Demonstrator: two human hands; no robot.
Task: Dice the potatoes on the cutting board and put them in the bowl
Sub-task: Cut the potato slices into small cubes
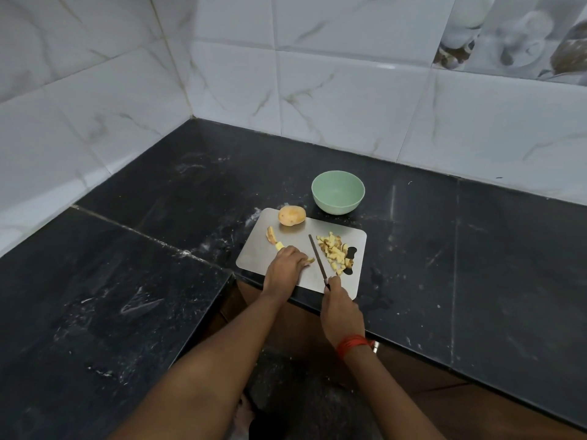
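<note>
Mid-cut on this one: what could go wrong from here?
1. The left hand holds a potato piece with fingertips right beside the knife in the right hand; a slip could cut them.
2. The board reaches the counter's front edge; hard pressing might shift it.
3. The dice lie at the board's right edge, over its handle hole; some may spill.

1. Cutting board (260,252): brushed metal with a dull satin sheen.
2. Bowl (338,208): smooth and matt, looks like pale-green plastic.
3. Desk (476,249): dark polished stone, speckled, with whitish scuffs.
4. Wall tiles (349,100): glossy white ceramic, marble-veined.
5. Whole potato (291,215): dry, matt tan skin.
6. Knife (317,258): dark metal blade.
7. Wrist thread (352,344): red cloth.
</note>
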